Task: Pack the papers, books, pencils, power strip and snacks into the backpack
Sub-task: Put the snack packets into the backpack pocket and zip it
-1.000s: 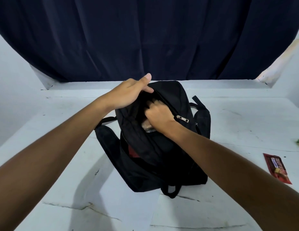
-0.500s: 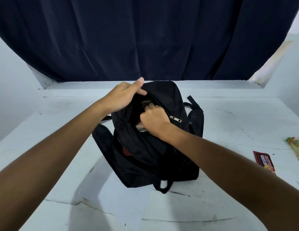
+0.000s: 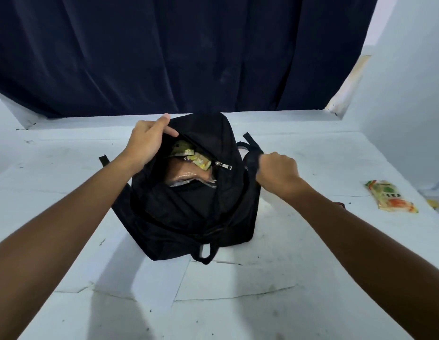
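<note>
Backpack (image 3: 189, 207): on the table (image 3: 238, 303), between the hands, pocket mouth up, snacks inside.
Left hand (image 3: 146, 141): grips the pocket's edge, holding it agape.
Right hand (image 3: 278, 174): clenched, empty, just right of the backpack.
Snack packet (image 3: 391, 200): on the table, well right of the right hand, the nearer one; long axis slanting near-right.

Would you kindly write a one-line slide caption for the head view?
Left hand holds the black backpack open, snacks inside; right hand is curled beside it.
</note>
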